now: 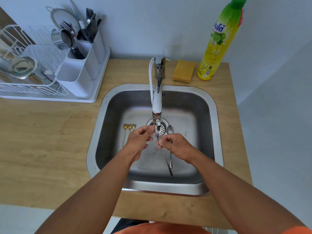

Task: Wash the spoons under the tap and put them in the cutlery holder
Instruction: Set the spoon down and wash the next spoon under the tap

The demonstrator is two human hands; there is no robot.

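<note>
A thin silver spoon point(164, 156) slants through the fingers point(160, 141) of both hands, bowl under the tap point(157, 98), dark handle tip trailing toward the person. A second silver spoon point(170, 132) lies flat just right of the fingers. Gold spoons point(125, 130) lie left of them. The white cutlery holder point(81, 65) stands well away, upper left, already holding cutlery.

"100" on yellow bottle point(217, 46)
</note>
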